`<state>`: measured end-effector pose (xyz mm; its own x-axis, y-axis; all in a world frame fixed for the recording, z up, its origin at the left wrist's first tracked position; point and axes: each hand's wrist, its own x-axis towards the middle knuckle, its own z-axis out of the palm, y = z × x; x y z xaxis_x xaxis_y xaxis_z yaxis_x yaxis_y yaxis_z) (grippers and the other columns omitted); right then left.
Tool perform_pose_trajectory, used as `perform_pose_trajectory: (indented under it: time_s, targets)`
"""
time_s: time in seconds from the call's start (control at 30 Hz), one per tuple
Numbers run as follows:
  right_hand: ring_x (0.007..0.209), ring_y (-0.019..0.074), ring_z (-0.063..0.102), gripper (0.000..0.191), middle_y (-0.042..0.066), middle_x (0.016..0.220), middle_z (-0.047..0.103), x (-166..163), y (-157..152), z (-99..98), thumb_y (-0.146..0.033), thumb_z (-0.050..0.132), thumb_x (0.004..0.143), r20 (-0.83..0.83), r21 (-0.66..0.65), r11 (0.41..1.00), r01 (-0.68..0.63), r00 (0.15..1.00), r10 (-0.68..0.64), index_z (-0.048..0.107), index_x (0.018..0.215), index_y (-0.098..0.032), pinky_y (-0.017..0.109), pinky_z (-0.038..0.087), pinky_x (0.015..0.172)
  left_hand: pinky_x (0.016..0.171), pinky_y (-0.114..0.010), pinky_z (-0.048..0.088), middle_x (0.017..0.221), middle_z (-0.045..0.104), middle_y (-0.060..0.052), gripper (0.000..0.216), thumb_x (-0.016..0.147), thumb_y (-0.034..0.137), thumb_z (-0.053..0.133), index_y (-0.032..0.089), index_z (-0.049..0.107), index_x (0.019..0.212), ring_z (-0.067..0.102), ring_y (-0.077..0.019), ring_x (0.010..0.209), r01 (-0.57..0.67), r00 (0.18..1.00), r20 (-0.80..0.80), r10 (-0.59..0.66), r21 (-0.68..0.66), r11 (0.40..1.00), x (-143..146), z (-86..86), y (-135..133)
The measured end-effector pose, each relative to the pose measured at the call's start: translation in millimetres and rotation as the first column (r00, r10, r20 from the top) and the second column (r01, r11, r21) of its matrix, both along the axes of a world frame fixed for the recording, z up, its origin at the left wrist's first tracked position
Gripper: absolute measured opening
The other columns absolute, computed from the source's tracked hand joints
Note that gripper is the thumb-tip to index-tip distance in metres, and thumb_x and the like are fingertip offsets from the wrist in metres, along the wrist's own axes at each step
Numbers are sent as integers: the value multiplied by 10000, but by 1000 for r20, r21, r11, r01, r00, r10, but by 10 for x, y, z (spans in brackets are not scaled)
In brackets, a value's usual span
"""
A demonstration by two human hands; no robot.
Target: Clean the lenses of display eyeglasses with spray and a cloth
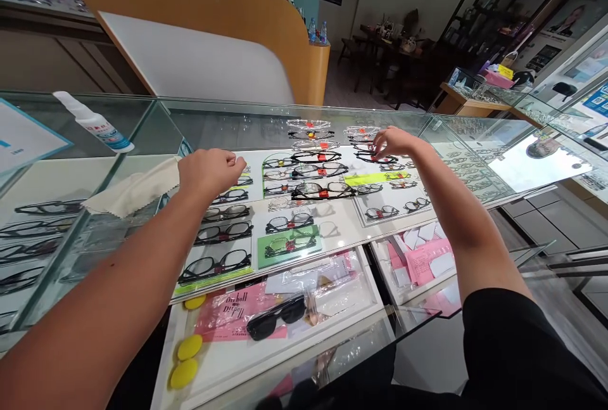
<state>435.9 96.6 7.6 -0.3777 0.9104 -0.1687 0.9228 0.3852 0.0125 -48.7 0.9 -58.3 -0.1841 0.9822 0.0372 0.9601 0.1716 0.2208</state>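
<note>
Both arms reach into a glass display case (204,109) full of eyeglasses laid out in rows. My left hand (212,170) is curled into a loose fist over the left column of black-framed glasses (223,231), with nothing visible in it. My right hand (393,141) pinches with bent fingers at a dark-framed pair of glasses (375,157) on the far right tray. Between the hands lie several black frames with red tags (323,191). Green cards (289,246) lie under some pairs.
A cream cleaning cloth (135,190) and a white spray bottle (93,123) lie on the glass top at left. Below, an open drawer holds black sunglasses (277,317), yellow pads (189,346) and pink papers (425,260). An orange counter (209,11) stands behind.
</note>
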Motion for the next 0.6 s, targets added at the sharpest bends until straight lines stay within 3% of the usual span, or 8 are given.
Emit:
perform_pose_trajectory:
  time_s: [0.2, 0.37, 0.6]
  targets:
    - [1327, 358, 593, 276, 54, 1456, 775, -116, -71, 18, -496, 886, 866, 29, -27, 1000, -16, 999, 17, 915, 950, -235, 399, 484, 1060, 646, -368, 258, 691, 668, -73, 335, 921, 426, 531, 236, 414, 672, 454, -238, 636, 4, 1000, 0, -4, 6, 1000, 1, 10, 4]
    - [1312, 369, 632, 327, 94, 1287, 815, -175, -226, 67, -563, 911, 853, 56, -3, 999, 37, 998, -37, 918, 968, -257, 415, 516, 1050, 648, -364, 252, 700, 678, -80, 326, 915, 430, 541, 235, 437, 676, 460, -239, 652, 11, 1000, -2, -10, 10, 1000, -4, 10, 7]
    - [1106, 312, 772, 326, 57, 1242, 868, 12, -472, 154, -539, 928, 841, 89, -158, 971, 178, 982, -166, 930, 1046, -285, 347, 569, 863, 670, -363, 259, 701, 701, -90, 328, 910, 437, 548, 238, 464, 663, 520, -256, 696, 17, 1000, -2, -17, 7, 1000, -2, 19, 19]
